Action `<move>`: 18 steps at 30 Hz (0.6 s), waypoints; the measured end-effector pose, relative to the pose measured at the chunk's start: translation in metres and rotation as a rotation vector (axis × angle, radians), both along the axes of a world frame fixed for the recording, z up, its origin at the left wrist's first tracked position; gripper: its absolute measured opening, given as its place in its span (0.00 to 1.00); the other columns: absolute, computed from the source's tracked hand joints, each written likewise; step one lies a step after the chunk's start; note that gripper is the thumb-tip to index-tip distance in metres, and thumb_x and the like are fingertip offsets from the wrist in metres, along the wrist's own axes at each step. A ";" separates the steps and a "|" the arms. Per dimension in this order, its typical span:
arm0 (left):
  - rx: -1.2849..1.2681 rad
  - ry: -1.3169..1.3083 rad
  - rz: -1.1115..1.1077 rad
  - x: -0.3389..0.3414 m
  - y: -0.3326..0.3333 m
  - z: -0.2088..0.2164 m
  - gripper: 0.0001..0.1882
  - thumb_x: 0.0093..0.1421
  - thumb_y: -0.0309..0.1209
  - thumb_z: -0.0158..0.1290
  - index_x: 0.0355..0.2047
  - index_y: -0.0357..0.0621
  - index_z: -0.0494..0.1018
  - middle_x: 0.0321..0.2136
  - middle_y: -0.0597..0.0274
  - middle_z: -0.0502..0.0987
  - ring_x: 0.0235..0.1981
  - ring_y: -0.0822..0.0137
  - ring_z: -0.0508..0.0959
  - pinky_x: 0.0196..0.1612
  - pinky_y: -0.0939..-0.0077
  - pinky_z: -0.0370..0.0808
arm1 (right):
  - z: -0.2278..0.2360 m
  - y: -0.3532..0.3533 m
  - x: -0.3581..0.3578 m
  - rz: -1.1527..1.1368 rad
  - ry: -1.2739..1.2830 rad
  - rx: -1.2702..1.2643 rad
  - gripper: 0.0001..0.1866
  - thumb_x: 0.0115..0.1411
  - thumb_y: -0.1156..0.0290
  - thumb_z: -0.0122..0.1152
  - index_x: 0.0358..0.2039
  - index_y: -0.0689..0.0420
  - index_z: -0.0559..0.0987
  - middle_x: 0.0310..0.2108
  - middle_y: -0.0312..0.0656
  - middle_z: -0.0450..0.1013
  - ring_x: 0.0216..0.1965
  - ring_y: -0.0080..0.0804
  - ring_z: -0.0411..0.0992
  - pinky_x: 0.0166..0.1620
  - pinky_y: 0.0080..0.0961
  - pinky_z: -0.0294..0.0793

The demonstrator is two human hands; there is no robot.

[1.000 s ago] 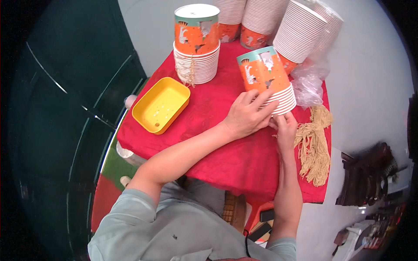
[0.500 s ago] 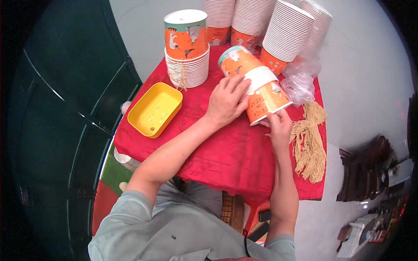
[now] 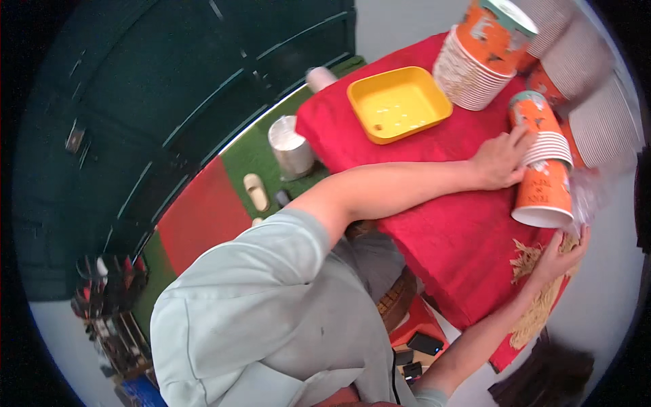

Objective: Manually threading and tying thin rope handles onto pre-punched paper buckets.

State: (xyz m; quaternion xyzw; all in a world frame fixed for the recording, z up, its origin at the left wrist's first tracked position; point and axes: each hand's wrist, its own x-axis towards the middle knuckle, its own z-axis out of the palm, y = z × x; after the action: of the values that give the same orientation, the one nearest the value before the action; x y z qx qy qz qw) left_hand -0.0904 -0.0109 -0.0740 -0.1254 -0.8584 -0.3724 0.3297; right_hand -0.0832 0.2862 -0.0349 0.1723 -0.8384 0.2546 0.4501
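A short nested stack of orange paper buckets (image 3: 544, 193) with white rims lies on its side on the red cloth. My left hand (image 3: 503, 160) is wrapped against the side of this stack, near its white rims. My right hand (image 3: 561, 256) is just below the lowest bucket's open rim, apart from it. Its thumb and fingers are spread, and I see nothing held between them. A bundle of tan cord (image 3: 536, 315) lies beside and under my right hand. Clear plastic wrap (image 3: 584, 193) is crumpled to the right of the buckets.
A yellow tray (image 3: 363, 102) sits at the table's far left. Behind it stands an upright bucket stack (image 3: 468, 78) with cords hanging on it. Taller stacks (image 3: 600, 122) crowd the right back edge. A phone (image 3: 426, 344) lies on a red stool (image 3: 413, 319) below the table.
The view has turned, so the table appears farther right and tilted. My right hand has let go of the bucket rim and moved toward the cord. My left hand stays on the buckets.
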 end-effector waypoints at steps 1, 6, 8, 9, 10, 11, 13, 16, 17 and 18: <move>0.062 0.003 0.000 0.000 -0.002 -0.005 0.43 0.68 0.39 0.62 0.77 0.40 0.57 0.72 0.36 0.62 0.56 0.33 0.82 0.54 0.41 0.84 | -0.011 0.002 -0.008 0.104 -0.093 -0.038 0.34 0.68 0.75 0.68 0.74 0.62 0.72 0.73 0.52 0.72 0.72 0.50 0.71 0.77 0.49 0.66; 0.428 -0.098 -0.101 -0.012 0.011 -0.016 0.38 0.72 0.30 0.56 0.78 0.41 0.55 0.73 0.36 0.61 0.65 0.28 0.75 0.64 0.40 0.79 | -0.062 0.025 -0.023 0.190 -0.748 -0.364 0.24 0.83 0.62 0.57 0.70 0.64 0.76 0.57 0.49 0.83 0.54 0.40 0.80 0.64 0.40 0.77; 0.496 -0.139 -0.042 -0.031 -0.007 -0.029 0.37 0.72 0.30 0.56 0.78 0.41 0.55 0.73 0.36 0.62 0.67 0.29 0.73 0.68 0.41 0.75 | -0.060 -0.004 -0.024 0.251 -0.730 -0.310 0.23 0.83 0.62 0.57 0.68 0.65 0.78 0.55 0.48 0.83 0.52 0.37 0.80 0.61 0.37 0.77; 0.579 -0.193 -0.021 -0.039 -0.011 -0.036 0.37 0.72 0.30 0.56 0.78 0.40 0.56 0.73 0.36 0.62 0.70 0.31 0.71 0.72 0.43 0.72 | -0.061 -0.009 -0.024 0.269 -0.711 -0.257 0.22 0.83 0.62 0.58 0.66 0.65 0.79 0.52 0.46 0.84 0.50 0.34 0.80 0.59 0.35 0.78; 0.660 -0.217 -0.027 -0.049 0.001 -0.032 0.35 0.71 0.28 0.56 0.76 0.38 0.60 0.71 0.35 0.66 0.71 0.34 0.71 0.74 0.46 0.69 | -0.059 0.002 -0.021 0.208 -0.636 -0.211 0.20 0.82 0.62 0.60 0.60 0.66 0.81 0.48 0.43 0.83 0.48 0.29 0.78 0.56 0.31 0.78; 0.666 -0.217 -0.045 -0.057 0.009 -0.029 0.35 0.71 0.28 0.56 0.76 0.38 0.60 0.71 0.35 0.66 0.71 0.34 0.71 0.74 0.46 0.69 | -0.058 0.012 -0.016 0.190 -0.630 -0.207 0.20 0.82 0.62 0.60 0.60 0.66 0.81 0.48 0.43 0.83 0.48 0.29 0.78 0.56 0.31 0.78; 0.759 -0.274 0.001 -0.077 0.004 -0.029 0.34 0.70 0.27 0.57 0.74 0.35 0.64 0.68 0.33 0.70 0.71 0.35 0.71 0.74 0.47 0.69 | -0.052 0.008 -0.014 0.258 -0.656 -0.288 0.20 0.80 0.62 0.65 0.59 0.67 0.82 0.48 0.41 0.83 0.48 0.30 0.77 0.57 0.32 0.77; 0.844 -0.296 -0.019 -0.087 -0.003 -0.040 0.33 0.69 0.30 0.59 0.72 0.32 0.68 0.65 0.32 0.74 0.71 0.37 0.71 0.74 0.48 0.69 | -0.054 -0.006 -0.007 0.338 -0.691 -0.395 0.22 0.75 0.64 0.72 0.62 0.64 0.82 0.46 0.35 0.83 0.40 0.21 0.76 0.40 0.23 0.77; 0.869 -0.298 -0.024 -0.087 -0.004 -0.043 0.33 0.69 0.32 0.60 0.71 0.32 0.68 0.65 0.33 0.74 0.71 0.37 0.72 0.74 0.48 0.69 | -0.057 -0.014 -0.006 0.379 -0.689 -0.442 0.22 0.74 0.65 0.74 0.62 0.62 0.82 0.44 0.33 0.82 0.34 0.17 0.73 0.31 0.20 0.72; 0.870 -0.299 -0.018 -0.084 -0.007 -0.046 0.33 0.69 0.32 0.60 0.71 0.32 0.68 0.65 0.33 0.74 0.71 0.37 0.72 0.74 0.48 0.69 | -0.057 -0.019 -0.004 0.382 -0.693 -0.441 0.22 0.74 0.65 0.74 0.62 0.62 0.82 0.44 0.33 0.82 0.34 0.17 0.73 0.31 0.20 0.72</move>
State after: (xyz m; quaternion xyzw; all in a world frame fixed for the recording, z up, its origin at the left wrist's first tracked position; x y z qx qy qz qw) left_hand -0.1742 -0.0177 -0.1198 0.0721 -0.6592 -0.7151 0.2211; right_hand -0.0870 0.2670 -0.0923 0.1287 -0.8186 0.5482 0.1135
